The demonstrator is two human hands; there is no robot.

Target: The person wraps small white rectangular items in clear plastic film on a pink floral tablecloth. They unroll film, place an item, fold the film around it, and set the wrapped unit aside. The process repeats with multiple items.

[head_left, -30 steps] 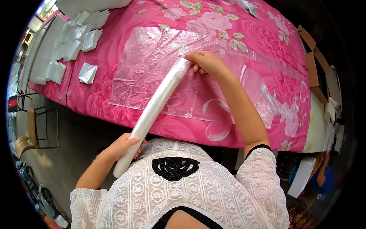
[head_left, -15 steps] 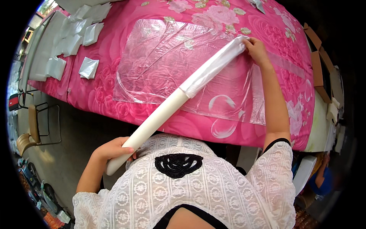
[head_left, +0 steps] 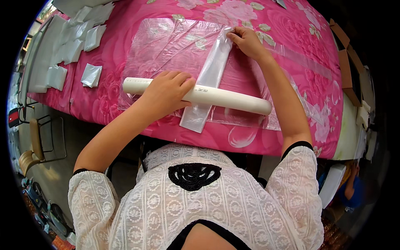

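One white tube lies across one folded plastic strip on the pink quilt, left hand curled gripping it, right hand pinching the strip's far end (rolling seemingly not begun), about eight finished packets left of the tube.

Left hand: lying palm down, fingers curling forward in a loose grip, forearm rising from the lower left with the elbow bending. Right hand: reaching far forward on an almost straight arm, fingertips pinching together and pointing left, wrist lying flat, both forearms showing bare.
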